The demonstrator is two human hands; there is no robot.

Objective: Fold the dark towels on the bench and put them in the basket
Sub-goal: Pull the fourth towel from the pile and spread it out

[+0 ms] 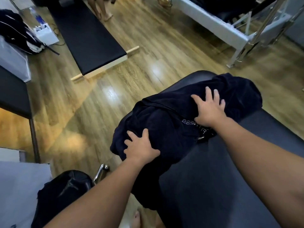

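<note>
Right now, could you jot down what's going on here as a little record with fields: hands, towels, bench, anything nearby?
left hand: flat on the near end of the towel pile, fingers spread
right hand: flat on the far part of the pile, fingers spread
towels: dark, bunched in a heap, not neatly folded; white lettering shows near the right hand
bench: dark padded top; the pile lies across its left edge
basket: cannot tell which thing it is
floor: wood, shiny

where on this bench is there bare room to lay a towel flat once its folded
Bare padding on the bench lies right of the dark towel, between the forearms and beyond the right arm. The left edge is crowded: left hand and right hand press the bunched towel.
</note>
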